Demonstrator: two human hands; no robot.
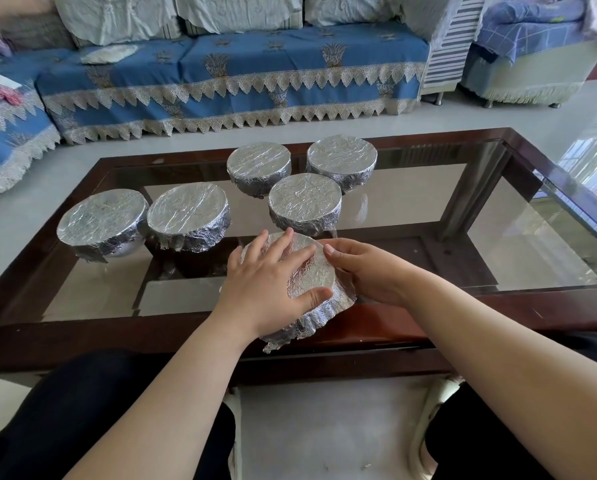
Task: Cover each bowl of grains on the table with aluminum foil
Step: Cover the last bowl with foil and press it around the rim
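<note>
Six foil-covered bowls on glass-topped table (497, 299). Nearest bowl (310, 271): under both hands at the table's near edge. Left hand (269, 282) lies flat on its foil top, fingers spread wide. Right hand (362, 271) cups its right side, fingers curled round the rim. Five other bowls (304, 202) stand beyond the hands, wrapped.

- Both forearms are extended forward, bare, converging toward the centre.
- Left hand (267, 284) is laid palm-down, fingers straight and slightly spread, thumb angled out toward the right hand.
- Left wrist is held roughly in line with the forearm.
- Right hand (362, 271) is set just right of the left, turned on its side, fingers curled inward and down, thumb pointed toward the left fingertips.
- Thumb tips are kept near each other, not touching.
- Dark-clad knees are seen below both arms.
</note>
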